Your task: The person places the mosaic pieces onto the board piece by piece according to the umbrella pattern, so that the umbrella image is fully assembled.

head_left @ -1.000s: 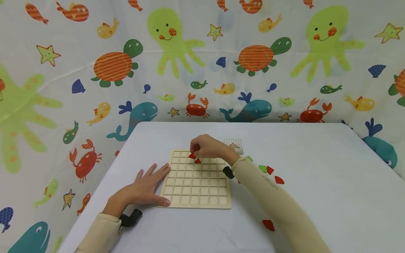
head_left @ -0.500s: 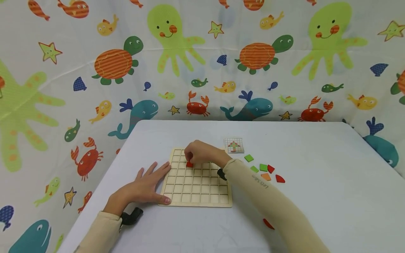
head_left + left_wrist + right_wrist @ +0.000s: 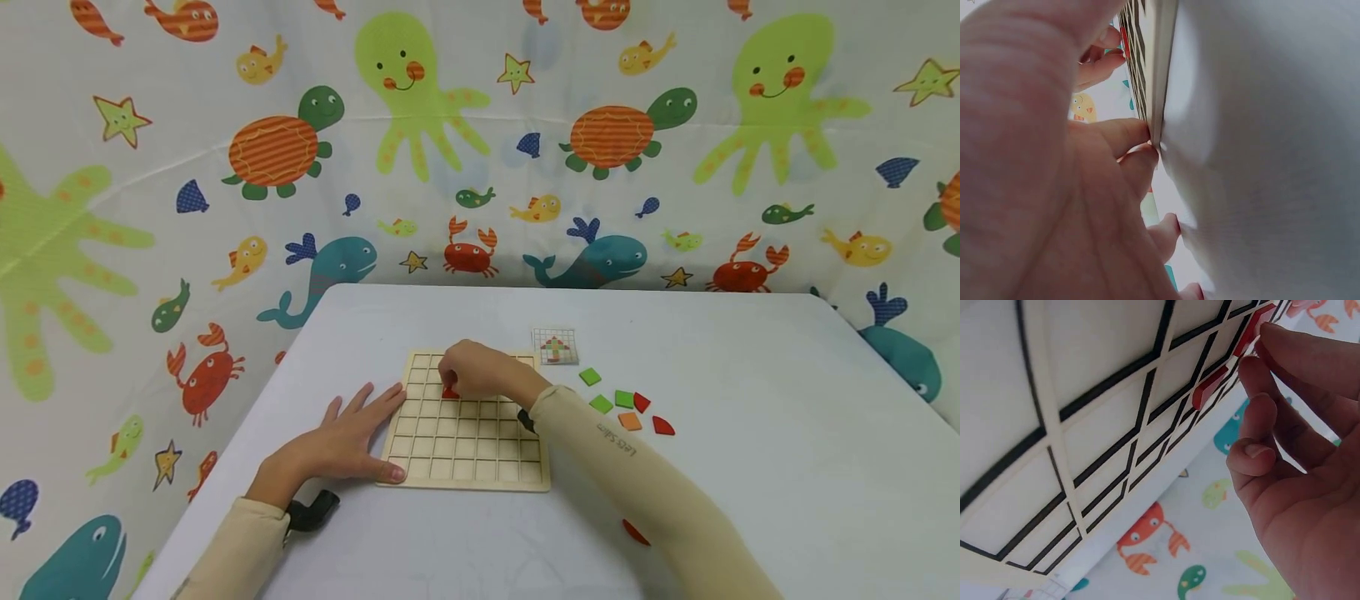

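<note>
My left hand (image 3: pixel 330 446) lies with fingers spread at the left edge of the wooden grid board (image 3: pixel 465 475), fingertips and thumb touching its frame. Over the upper part of the board, my right hand (image 3: pixel 480 368) pinches a red tile (image 3: pixel 450 392) down at a square of the grid. In the right wrist view, thumb and fingertips meet at this red tile (image 3: pixel 1249 331), and a second red tile (image 3: pixel 1210 386) sits in a neighbouring square. The right hand hides that second tile in the head view.
Right of the board lie green square tiles (image 3: pixel 590 377), an orange square tile (image 3: pixel 630 421) and red curved-edge tiles (image 3: pixel 663 426). Another red tile (image 3: pixel 636 532) lies near the right forearm. A pattern card (image 3: pixel 555 346) rests behind the board's right corner.
My right hand has brought the red tile slightly left and down toward me, from above the top rows to a square beside the other red tile. The left hand stays put.
</note>
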The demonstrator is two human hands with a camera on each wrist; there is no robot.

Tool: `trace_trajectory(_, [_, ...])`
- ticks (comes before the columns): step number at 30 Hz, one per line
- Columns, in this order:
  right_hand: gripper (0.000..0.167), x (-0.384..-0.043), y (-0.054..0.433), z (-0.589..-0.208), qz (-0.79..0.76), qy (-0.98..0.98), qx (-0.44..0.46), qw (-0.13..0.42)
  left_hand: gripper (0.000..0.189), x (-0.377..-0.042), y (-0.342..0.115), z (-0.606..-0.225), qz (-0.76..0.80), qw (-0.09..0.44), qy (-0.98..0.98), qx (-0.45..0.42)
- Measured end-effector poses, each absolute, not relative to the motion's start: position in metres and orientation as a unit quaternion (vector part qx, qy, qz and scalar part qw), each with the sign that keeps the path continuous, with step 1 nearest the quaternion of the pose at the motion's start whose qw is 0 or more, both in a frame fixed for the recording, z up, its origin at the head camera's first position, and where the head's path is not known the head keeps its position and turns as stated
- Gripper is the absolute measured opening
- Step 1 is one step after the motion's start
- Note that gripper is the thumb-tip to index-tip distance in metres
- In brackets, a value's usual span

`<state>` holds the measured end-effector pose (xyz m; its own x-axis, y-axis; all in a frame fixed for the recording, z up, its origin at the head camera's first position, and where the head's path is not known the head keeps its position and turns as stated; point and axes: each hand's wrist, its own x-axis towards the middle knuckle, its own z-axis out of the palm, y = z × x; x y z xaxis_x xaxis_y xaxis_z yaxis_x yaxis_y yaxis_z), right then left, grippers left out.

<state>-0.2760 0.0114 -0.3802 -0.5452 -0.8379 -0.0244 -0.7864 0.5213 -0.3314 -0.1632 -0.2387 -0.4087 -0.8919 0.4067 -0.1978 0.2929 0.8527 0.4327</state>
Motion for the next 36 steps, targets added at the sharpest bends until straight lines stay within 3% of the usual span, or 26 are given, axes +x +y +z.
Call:
trace_trajectory(5, [0.008,-0.272,0.021,-0.376,-0.179,0.867,-0.458,0.078,0.124,-0.163,-0.238,-0.408,0.194,0.145,0.953,0.179])
trace_trajectory(17, [0.023,-0.263,0.081,-0.353,-0.268,0.873,-0.403,0.051,0.124,-0.162,-0.236,-0.404,0.195,0.141,0.953,0.183])
trace_trajectory(28, [0.032,-0.244,0.158,-0.343,-0.285,0.912,-0.291,0.053,0.124,-0.162,-0.238,-0.410,0.202,0.136,0.952,0.186])
trace_trajectory(36, [0.043,-0.241,0.216,-0.352,-0.273,0.930,-0.224,0.102,0.125,-0.168,-0.238,-0.414,0.196,0.139,0.953,0.187])
